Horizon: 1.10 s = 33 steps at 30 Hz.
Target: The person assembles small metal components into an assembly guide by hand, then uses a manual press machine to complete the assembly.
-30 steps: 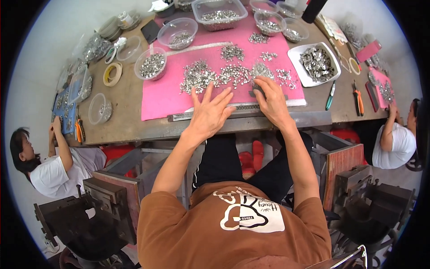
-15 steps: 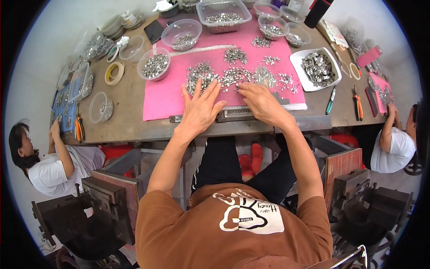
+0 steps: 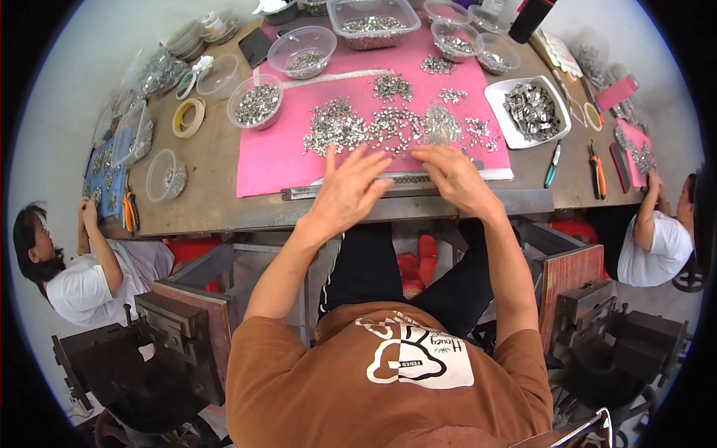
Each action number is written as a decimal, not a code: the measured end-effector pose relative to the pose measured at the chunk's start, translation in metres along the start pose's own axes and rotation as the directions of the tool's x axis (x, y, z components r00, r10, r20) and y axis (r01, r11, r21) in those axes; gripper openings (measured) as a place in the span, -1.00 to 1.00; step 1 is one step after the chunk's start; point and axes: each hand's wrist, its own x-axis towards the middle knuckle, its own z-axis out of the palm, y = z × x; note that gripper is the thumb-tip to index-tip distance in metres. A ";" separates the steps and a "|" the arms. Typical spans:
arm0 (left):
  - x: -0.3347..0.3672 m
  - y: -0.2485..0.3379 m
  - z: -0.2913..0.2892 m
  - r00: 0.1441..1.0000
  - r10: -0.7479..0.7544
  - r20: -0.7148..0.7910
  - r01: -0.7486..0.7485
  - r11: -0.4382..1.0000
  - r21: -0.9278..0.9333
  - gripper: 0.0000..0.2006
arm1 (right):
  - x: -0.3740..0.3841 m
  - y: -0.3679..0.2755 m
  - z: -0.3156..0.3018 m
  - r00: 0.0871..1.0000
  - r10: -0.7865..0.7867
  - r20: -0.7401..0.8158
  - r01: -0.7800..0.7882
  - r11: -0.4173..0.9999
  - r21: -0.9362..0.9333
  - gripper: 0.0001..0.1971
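Observation:
My left hand (image 3: pixel 349 188), fingers spread, hovers at the near edge of a pink mat (image 3: pixel 261 164), over a long narrow metal bar (image 3: pixel 302 193) with a row of small parts along it. My right hand (image 3: pixel 457 181) is at the bar's right part, its fingers stretched toward the left hand and no held piece visible. Beyond the hands lie loose piles of small shiny metal pieces: a large pile (image 3: pixel 334 125), a scattered middle pile (image 3: pixel 394 125) and a pile of thin pieces (image 3: pixel 441 127). My fingers hide part of the bar.
A clear bowl of metal pieces (image 3: pixel 256 103) stands left; a white tray of larger metal parts (image 3: pixel 527 112) stands right. Orange-handled pliers (image 3: pixel 596 170) and a green tool (image 3: pixel 553 164) lie beside it. A tape roll (image 3: pixel 188 118) is left. Two people sit at the sides.
My left hand has drawn back from the large pile toward the near edge and slightly right. My right hand has shifted a little right. More of the middle pile and bar now shows.

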 end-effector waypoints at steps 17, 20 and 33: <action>0.048 -0.035 0.019 0.991 0.056 -0.125 -0.039 0.991 0.130 -0.89 | 0.027 0.002 0.046 0.948 0.050 -0.314 -0.125 0.966 -0.225 -0.88; 0.051 -0.040 0.017 0.997 0.041 -0.068 -0.032 0.991 0.131 -0.89 | 0.030 0.000 0.049 0.939 0.045 -0.342 -0.127 0.967 -0.222 -0.89; 0.060 -0.047 0.011 0.963 0.271 -0.001 -0.269 0.956 0.122 -0.90 | 0.024 -0.003 0.048 0.951 0.065 -0.302 -0.119 0.979 -0.165 -0.93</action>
